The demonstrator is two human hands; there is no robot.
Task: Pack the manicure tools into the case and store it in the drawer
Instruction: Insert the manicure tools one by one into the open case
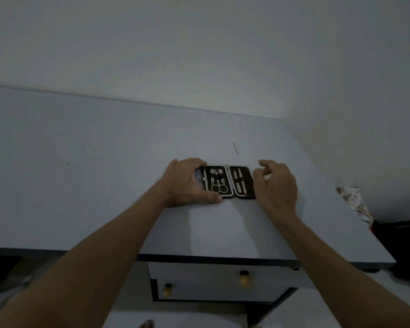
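A dark manicure case (230, 182) lies spread flat on the grey table (104, 174). Its left half holds small scissors (217, 183) and clippers; its right half holds slim metal tools (240, 183). My left hand (187, 183) grips the case's left edge, thumb at the front corner and fingers over the back. My right hand (276, 185) rests at the case's right edge with fingers curled; whether they pinch anything is hidden. A thin metal tool (235, 148) lies loose on the table behind the case.
Under the table's front edge is a drawer (211, 273) with a yellow knob (245, 279), and a second knob (167, 291) lower left. The wall stands close behind the table. Patterned cloth (355, 202) and a dark object (402, 245) lie at the right.
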